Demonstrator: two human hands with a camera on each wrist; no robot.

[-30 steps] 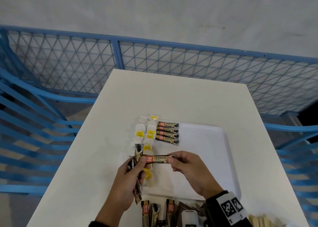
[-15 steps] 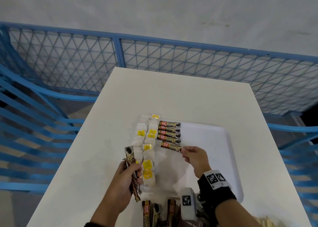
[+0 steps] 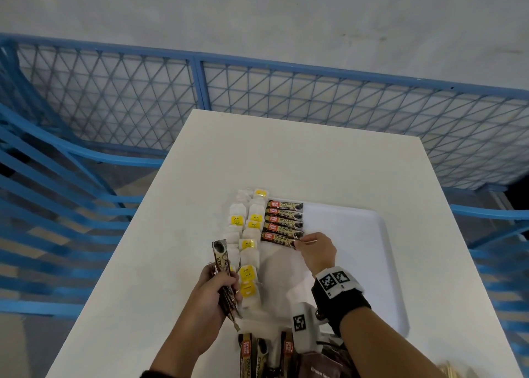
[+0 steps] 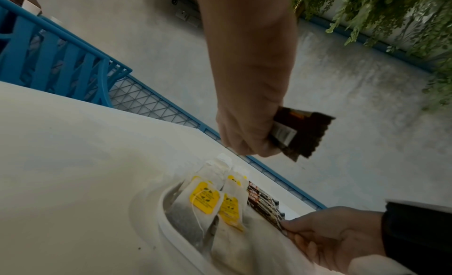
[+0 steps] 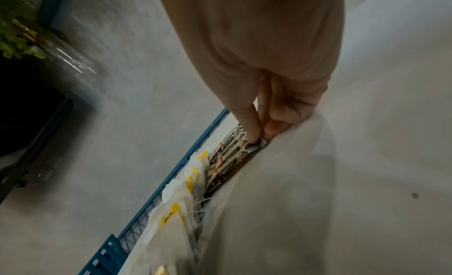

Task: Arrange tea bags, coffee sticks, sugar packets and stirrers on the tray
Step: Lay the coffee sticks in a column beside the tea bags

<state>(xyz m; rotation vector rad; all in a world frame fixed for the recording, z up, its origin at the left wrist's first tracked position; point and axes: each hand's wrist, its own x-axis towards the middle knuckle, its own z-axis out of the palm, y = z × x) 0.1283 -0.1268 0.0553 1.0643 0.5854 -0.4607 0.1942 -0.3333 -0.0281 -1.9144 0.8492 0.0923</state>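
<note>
A white tray (image 3: 372,263) lies on the table. Tea bags (image 3: 249,234) with yellow tags fill two columns along its left side. To their right, several coffee sticks (image 3: 284,220) lie in a row. My right hand (image 3: 298,241) pinches the right end of the nearest stick (image 3: 277,238), which lies flat against the row. In the right wrist view, the fingertips (image 5: 254,138) meet on that stick's end (image 5: 257,145). My left hand (image 3: 229,280) grips a bundle of coffee sticks (image 3: 221,260) upright beside the tray; the bundle (image 4: 303,136) juts from my fist.
More coffee sticks (image 3: 247,354) and a brown sugar packet (image 3: 320,369) lie at the near table edge. Wooden stirrers (image 3: 452,373) show at the bottom right. A blue mesh fence (image 3: 286,97) runs behind the table. The tray's right half is bare.
My right hand took one coffee stick from beside the left hand, carried it to the tray and laid it as the nearest in the row. My left hand kept its bundle.
</note>
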